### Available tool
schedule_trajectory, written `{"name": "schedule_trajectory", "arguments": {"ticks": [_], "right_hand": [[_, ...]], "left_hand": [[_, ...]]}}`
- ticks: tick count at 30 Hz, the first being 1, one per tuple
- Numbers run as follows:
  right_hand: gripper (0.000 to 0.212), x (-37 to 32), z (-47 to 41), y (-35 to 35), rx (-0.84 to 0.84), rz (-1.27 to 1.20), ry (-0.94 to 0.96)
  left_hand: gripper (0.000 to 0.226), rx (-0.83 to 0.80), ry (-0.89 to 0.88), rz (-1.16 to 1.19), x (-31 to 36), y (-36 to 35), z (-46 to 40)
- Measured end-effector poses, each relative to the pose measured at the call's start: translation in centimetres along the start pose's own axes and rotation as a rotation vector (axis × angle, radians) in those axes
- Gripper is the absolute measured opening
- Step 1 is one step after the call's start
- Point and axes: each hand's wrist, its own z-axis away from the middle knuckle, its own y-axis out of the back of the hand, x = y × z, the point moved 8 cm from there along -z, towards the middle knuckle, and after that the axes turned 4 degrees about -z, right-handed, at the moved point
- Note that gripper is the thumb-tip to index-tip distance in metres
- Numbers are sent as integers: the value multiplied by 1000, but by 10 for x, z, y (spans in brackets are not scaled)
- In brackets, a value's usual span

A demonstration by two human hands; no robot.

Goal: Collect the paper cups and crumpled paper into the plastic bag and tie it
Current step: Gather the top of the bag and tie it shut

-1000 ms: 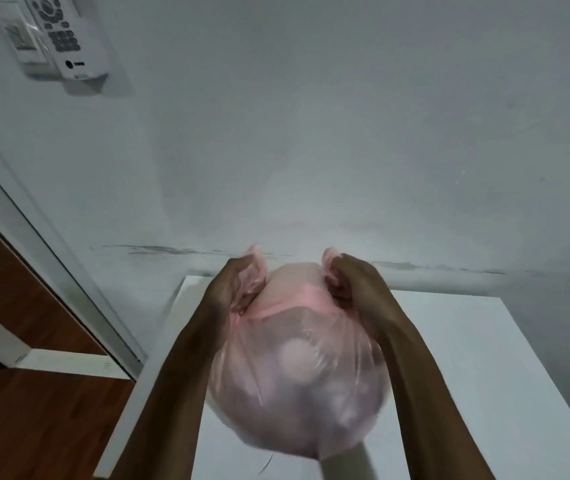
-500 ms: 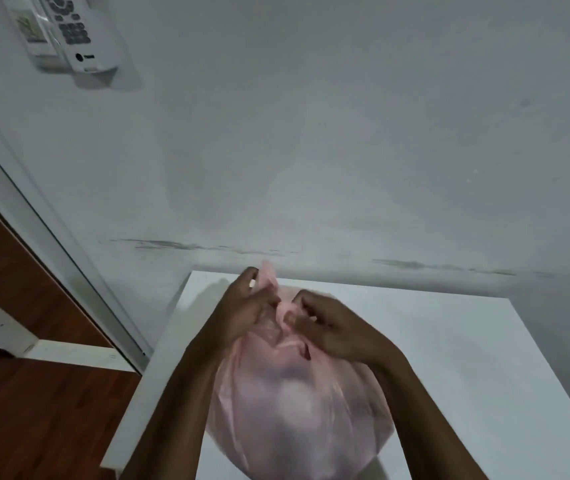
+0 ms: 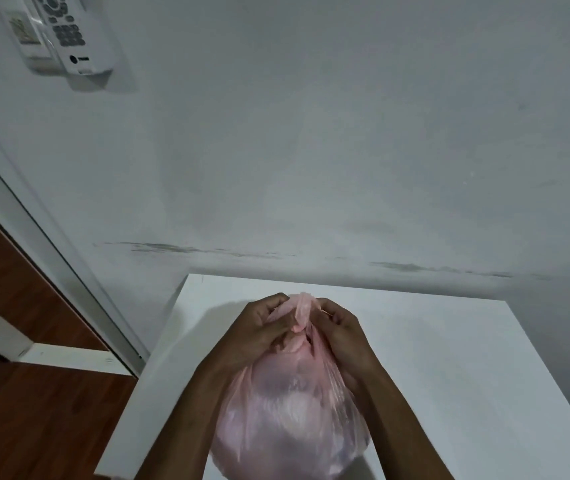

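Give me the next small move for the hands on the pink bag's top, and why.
Probably pull the two twisted ends apart to cinch the knot. Both the left hand and the right hand pinch the gathered neck of the plastic bag, its ends crossed between them; the bag bulges full, and the knot looks loose, not yet snug.

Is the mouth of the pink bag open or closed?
Closed: both hands, left and right, pinch the pink bag top into a twisted bunch.

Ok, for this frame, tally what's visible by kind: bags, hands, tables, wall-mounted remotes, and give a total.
Pink plastic bag: 1, its neck gathered
Hands: 2, left hand and right hand, both pinching the bag's neck
White table: 1
Remote in a wall holder: 1
Total: 5
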Motion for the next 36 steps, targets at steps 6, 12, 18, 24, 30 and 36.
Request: {"name": "schedule_trajectory", "arguments": {"ticks": [6,12,18,24,30,36], "right_hand": [[21,-3,7,-8,-42,40,-6],[17,2,11,-11,-41,142,-62],[25,1,16,-17,-112,71,-73],[38,8,17,-28,-161,-308,-134],[23,6,14,-28,-96,-383,-122],[26,8,21,-37,-164,-552,-134]], "left_hand": [[11,48,51,151,1,-1,4],[23,110,-44,-37,4,7,5],[20,233,-236,-572,-2,3,5],[36,238,-239,-695,-3,9,11],[82,198,-37,-469,-14,18,15],[19,38,138,-366,-25,23,16]]}}
